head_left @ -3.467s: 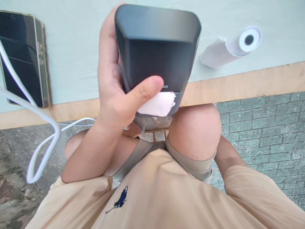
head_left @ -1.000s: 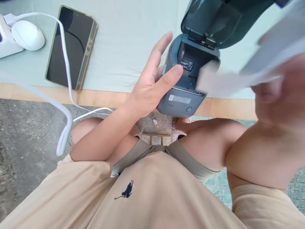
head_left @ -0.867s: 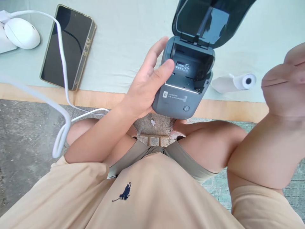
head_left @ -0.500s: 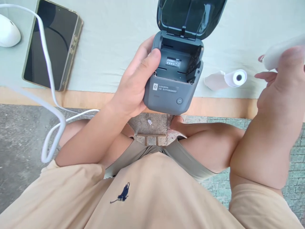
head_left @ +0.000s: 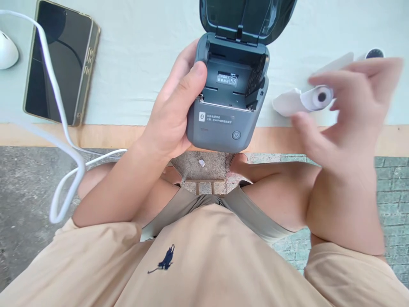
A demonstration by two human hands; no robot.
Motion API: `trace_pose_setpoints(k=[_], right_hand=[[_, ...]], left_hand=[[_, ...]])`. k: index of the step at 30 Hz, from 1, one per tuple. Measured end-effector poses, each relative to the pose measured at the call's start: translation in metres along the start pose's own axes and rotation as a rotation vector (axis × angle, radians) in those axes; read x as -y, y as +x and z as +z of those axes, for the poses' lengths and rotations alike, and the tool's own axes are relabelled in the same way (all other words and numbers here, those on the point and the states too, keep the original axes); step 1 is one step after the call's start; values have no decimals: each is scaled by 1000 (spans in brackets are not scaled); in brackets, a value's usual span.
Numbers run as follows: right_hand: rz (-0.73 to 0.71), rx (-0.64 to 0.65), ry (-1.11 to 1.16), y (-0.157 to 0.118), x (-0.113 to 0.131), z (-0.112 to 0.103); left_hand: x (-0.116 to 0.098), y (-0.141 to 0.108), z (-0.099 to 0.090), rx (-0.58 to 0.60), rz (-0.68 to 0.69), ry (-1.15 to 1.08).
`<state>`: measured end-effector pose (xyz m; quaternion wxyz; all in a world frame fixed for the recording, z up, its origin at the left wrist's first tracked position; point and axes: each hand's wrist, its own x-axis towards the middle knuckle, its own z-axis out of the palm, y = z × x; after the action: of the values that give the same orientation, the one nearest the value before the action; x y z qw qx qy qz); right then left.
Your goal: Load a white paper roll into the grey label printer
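Observation:
A dark grey printer with its lid raised is tilted up over the table's front edge, its inner compartment showing a small label and no roll. My left hand grips its left side, thumb on the rim. To the right, my right hand is spread and slightly blurred, thumb and fingers apart around a small white paper roll on the cloth, holding nothing. The roll's loose end points left. Behind my right hand lies another white roll, partly hidden by the fingers.
A phone in a clear case lies at the table's left. A white cable crosses it and hangs in loops over the wooden table edge. A white mouse-like object is at the far left.
My right hand has let go of the white roll it held at the far right and moved left to the small roll, its fingers spread. The printer has shifted slightly left in view.

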<state>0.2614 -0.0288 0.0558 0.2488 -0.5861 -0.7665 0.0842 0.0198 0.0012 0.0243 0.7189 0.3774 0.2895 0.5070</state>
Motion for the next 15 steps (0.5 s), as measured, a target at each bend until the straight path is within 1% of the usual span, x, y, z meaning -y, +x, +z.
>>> trace_pose_setpoints(k=[1,2,3,7,9,11,12,13,15], right_hand=[[-80,69,-41,1,3,4],[-125,114,-65,2,5,7],[-131,125,-67,3,5,11],[-117,58,-30,6,1,20],[-144,8,89,6,3,20],[-145,-25,324,7,11,17],[-97,-25,468,9,17,15],[-7,2,620,11,23,12],[249,110,876,17,34,6]], left_hand=[[0,0,0,-7,9,18],[0,-1,0,-9,19,31],[-1,-1,1,-10,25,35],[-3,-2,0,7,-11,-2],[-4,-2,0,8,-18,-13],[-3,-2,0,0,-6,-7],[-2,-2,0,-3,-2,6],[-2,-2,0,-5,5,20],[-1,-3,0,-3,6,40]])
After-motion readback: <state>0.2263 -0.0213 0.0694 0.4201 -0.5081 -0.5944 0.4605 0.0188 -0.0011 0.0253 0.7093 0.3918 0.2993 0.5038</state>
